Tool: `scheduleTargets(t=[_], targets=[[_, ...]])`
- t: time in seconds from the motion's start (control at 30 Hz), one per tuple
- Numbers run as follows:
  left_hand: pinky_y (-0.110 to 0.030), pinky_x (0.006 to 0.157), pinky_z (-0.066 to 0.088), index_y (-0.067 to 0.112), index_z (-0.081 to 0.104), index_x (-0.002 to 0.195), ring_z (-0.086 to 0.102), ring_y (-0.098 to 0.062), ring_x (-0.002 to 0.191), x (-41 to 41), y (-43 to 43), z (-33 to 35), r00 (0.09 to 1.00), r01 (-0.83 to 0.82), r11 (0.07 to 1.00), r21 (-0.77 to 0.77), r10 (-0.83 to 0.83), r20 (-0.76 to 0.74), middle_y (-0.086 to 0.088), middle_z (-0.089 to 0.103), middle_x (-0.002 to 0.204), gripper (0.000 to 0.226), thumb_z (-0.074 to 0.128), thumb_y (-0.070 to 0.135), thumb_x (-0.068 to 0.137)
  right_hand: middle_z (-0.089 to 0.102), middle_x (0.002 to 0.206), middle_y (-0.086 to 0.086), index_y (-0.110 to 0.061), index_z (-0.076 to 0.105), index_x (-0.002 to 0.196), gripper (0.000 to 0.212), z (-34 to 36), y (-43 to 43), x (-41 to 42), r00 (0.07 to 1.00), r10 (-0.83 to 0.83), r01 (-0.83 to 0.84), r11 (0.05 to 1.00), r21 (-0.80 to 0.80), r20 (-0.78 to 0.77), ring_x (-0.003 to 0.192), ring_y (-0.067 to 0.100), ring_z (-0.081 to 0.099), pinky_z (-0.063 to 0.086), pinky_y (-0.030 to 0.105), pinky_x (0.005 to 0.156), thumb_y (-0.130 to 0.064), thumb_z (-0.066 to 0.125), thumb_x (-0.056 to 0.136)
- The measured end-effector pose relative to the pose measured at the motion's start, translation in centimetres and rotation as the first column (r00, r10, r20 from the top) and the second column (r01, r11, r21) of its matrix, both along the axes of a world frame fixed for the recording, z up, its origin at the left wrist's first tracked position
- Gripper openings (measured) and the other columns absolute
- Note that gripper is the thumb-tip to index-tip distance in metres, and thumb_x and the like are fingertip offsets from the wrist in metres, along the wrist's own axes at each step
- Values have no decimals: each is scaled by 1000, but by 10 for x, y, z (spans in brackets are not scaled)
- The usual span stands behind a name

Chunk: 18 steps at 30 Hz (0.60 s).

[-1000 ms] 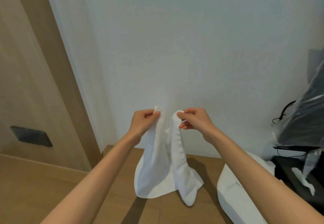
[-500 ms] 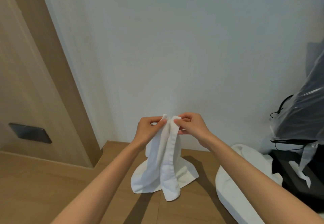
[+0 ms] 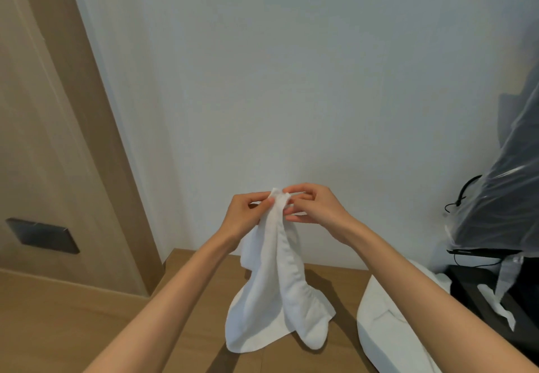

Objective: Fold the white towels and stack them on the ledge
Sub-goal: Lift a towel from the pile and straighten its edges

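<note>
Both bare forearms come in from the bottom edge, converging toward centre. The wooden ledge [image 3: 341,282] runs under them. The lower end of the white towel [image 3: 277,294] lies crumpled on it; the rest rises as a narrow bunched column up to the hands. Right of the towel on the ledge, not touching it: a second white cloth [image 3: 388,329], partly hidden by the right forearm, folded or not can't tell. Left hand [image 3: 248,215] pinches the towel's top end between thumb and fingertips. Right hand [image 3: 318,209] pinches the same top end from the other side, fingers curled. The hands are almost touching, gripped edges pressed together. Far right: black stand [image 3: 472,285], above it a dark object in clear plastic wrap [image 3: 501,197], black cable [image 3: 463,194] looping out on its left. Behind everything: plain white wall [image 3: 291,80]. Left: tan wood panel [image 3: 58,139] with a dark rectangular plate [image 3: 42,235] low down
</note>
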<state>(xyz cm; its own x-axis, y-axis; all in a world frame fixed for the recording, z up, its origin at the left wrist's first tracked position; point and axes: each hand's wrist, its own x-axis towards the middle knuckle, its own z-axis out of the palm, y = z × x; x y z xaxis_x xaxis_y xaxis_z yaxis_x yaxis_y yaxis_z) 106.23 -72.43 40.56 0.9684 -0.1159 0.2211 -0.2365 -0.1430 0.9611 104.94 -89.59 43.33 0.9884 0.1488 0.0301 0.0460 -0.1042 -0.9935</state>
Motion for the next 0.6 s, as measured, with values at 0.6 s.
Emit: scheduleTargets(t=[0.6], targets=[[-15,69,51,16,73,90,68,-4,80,-1,10,-3,999,52,999,1,-52,-16,5,74,86,10,67,23,87,65,86,-14,-26,64,95,12,-4,4,6,885,80,159,873,-460,458,67,-9,52,38,8,60,-31,68,85]])
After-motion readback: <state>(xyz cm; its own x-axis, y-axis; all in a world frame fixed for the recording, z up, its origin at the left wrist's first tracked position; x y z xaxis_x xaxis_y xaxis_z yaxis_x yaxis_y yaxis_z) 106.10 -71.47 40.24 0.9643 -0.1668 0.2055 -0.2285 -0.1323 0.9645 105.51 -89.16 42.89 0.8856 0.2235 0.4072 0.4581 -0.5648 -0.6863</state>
